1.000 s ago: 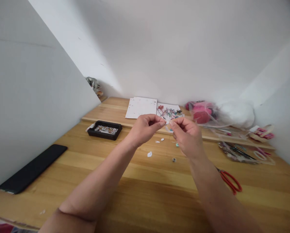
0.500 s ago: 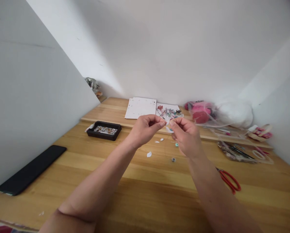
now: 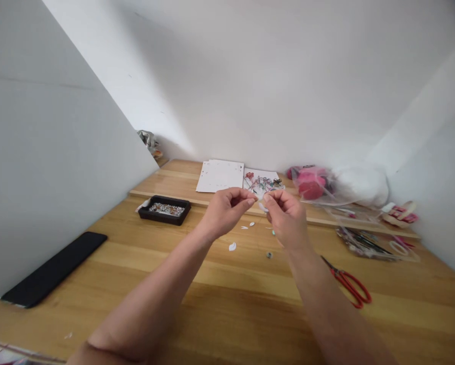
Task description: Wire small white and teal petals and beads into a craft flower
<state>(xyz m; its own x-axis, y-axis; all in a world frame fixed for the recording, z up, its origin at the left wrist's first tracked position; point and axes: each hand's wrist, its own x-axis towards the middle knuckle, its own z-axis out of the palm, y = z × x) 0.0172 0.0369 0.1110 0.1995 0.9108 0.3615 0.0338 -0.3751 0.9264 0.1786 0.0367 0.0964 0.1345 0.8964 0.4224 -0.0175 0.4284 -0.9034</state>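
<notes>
In the head view, my left hand (image 3: 228,209) and my right hand (image 3: 288,217) meet above the middle of the table, thumb and forefinger pinched on each. Between the right fingertips is a small white petal-shaped piece (image 3: 263,207). What the left fingertips pinch is too fine to make out. Below the hands lie a white leaf-shaped cutout (image 3: 232,246), a smaller white cutout (image 3: 252,224) and a thin V-shaped white scrap (image 3: 244,227). A small round spool-like item (image 3: 269,255) rests near my right wrist, and a teal bit (image 3: 273,232) is partly hidden by that hand.
Red-handled scissors (image 3: 351,289) lie beside my right forearm. A black tray (image 3: 181,218) of beads stands left, near a long black pad (image 3: 56,268). Behind are white sheets (image 3: 221,175), a colourful picture sheet (image 3: 263,180), plastic bags (image 3: 358,187) and a tool pouch (image 3: 368,243).
The view has shifted slightly, so the table items sit a little lower and the right-hand ones further left. Both hands stay pinched close together; the white piece has turned slightly.
</notes>
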